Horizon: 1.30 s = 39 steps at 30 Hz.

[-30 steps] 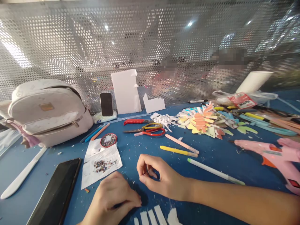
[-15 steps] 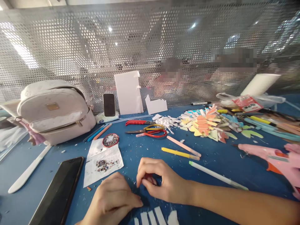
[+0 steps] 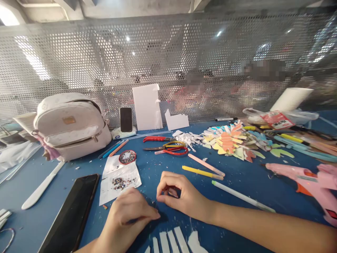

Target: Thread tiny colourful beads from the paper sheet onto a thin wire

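Low over the blue table, my left hand [image 3: 129, 216] is closed in a pinch, thumb and fingertips pointing right. Just beyond it, my right hand [image 3: 183, 195] curls with thumb and forefinger pressed together. The two hands are close but apart; whatever lies in either pinch is too small to make out. In front of them, at the bottom edge, lie several white paper strips [image 3: 172, 241]. A white sheet [image 3: 105, 189] with a small pile of dark glittery bits [image 3: 121, 183] is behind my left hand. A round red-rimmed piece [image 3: 127, 157] covered in similar bits sits on its far end.
Left are a phone [image 3: 70, 214], a white plastic knife [image 3: 43, 186] and a pale backpack [image 3: 71, 130]. Scissors [image 3: 168, 148], a yellow marker [image 3: 201, 172] and a white marker [image 3: 242, 196] lie beyond my hands. Paper cutouts [image 3: 229, 140] and a pink glue gun [image 3: 302, 179] are right.
My right thumb and forefinger have come together into a pinch. The left hand's fingers have shifted slightly. The view has tilted up and turned a little left.
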Each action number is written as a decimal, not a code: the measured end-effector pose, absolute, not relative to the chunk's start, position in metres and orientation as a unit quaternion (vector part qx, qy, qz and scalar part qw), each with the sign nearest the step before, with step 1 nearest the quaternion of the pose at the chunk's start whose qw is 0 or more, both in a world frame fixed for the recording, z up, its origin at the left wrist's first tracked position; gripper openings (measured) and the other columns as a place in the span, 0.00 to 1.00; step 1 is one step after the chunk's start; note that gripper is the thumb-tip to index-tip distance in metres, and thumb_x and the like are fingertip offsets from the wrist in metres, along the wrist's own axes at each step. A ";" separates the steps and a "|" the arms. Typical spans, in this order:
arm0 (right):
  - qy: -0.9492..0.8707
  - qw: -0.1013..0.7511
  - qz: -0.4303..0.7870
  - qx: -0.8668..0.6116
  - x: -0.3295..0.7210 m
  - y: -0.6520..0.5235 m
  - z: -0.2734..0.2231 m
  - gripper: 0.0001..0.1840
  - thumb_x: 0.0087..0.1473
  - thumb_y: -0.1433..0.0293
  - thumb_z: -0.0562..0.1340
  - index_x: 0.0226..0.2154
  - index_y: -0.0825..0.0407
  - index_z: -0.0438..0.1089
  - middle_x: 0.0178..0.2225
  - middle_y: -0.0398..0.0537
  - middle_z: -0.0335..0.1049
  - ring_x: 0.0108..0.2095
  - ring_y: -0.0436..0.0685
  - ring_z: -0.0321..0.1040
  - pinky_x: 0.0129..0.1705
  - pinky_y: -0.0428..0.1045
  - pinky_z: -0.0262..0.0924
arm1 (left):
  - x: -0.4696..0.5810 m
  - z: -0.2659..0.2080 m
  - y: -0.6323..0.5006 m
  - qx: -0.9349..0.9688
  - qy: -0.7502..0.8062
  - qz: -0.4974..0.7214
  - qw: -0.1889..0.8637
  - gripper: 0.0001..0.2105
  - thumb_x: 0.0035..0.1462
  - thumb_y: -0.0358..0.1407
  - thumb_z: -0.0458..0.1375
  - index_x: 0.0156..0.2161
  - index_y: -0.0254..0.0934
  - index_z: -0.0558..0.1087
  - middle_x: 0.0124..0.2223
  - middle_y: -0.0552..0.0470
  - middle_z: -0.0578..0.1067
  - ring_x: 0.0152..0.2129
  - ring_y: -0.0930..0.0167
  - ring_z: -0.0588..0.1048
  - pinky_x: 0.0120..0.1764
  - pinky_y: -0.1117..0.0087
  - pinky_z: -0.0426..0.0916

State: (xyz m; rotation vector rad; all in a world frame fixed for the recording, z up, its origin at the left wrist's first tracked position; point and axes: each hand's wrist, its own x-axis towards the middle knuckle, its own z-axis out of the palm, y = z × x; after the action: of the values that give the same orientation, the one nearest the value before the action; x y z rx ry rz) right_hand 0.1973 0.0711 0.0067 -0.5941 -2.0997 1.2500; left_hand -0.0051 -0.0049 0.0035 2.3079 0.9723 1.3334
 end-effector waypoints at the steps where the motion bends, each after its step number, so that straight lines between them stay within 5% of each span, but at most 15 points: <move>1: -0.796 0.308 0.472 -0.220 0.197 0.071 0.006 0.06 0.55 0.69 0.66 0.29 0.54 0.73 0.30 0.42 0.61 0.26 0.47 0.56 0.28 0.44 0.51 | -0.005 0.003 -0.005 0.823 0.316 0.455 0.124 0.06 0.61 0.27 0.60 0.37 0.38 0.79 0.27 0.53 0.82 0.23 0.72 0.77 0.30 0.72 0.68; 9: -0.785 0.281 0.508 -0.217 0.195 0.070 0.004 0.10 0.57 0.65 0.66 0.28 0.54 0.72 0.28 0.43 0.68 0.26 0.48 0.64 0.30 0.45 0.57 | -0.008 0.004 -0.004 0.903 0.234 0.360 -0.026 0.08 0.65 0.26 0.53 0.40 0.36 0.75 0.26 0.54 0.80 0.19 0.72 0.73 0.31 0.67 0.65; 13: -0.726 0.304 0.567 -0.241 0.195 0.072 0.003 0.11 0.60 0.63 0.62 0.32 0.53 0.67 0.27 0.41 0.67 0.24 0.48 0.64 0.30 0.44 0.59 | -0.036 0.020 0.015 0.842 0.424 0.325 0.073 0.10 0.61 0.34 0.61 0.48 0.42 0.73 0.32 0.55 0.81 0.28 0.69 0.77 0.35 0.69 0.67; 17: -0.700 0.316 0.589 -0.253 0.195 0.074 0.003 0.12 0.63 0.61 0.59 0.33 0.52 0.63 0.29 0.41 0.66 0.25 0.48 0.64 0.31 0.44 0.59 | -0.068 0.025 0.039 0.730 0.611 0.264 0.158 0.04 0.58 0.36 0.58 0.36 0.39 0.75 0.34 0.52 0.80 0.26 0.69 0.74 0.34 0.68 0.66; 39: -0.718 0.308 0.570 -0.255 0.194 0.073 0.003 0.14 0.61 0.59 0.60 0.33 0.53 0.63 0.29 0.42 0.65 0.27 0.48 0.62 0.31 0.45 0.58 | -0.074 0.013 0.051 0.718 0.598 0.247 0.256 0.06 0.53 0.35 0.59 0.27 0.38 0.76 0.29 0.52 0.79 0.25 0.68 0.71 0.32 0.70 0.63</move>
State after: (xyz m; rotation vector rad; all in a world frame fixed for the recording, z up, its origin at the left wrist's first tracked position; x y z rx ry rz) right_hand 0.1941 0.0735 0.0030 -0.6738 -1.8983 1.5081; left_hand -0.0743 0.0513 0.0130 1.9489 1.6247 0.6715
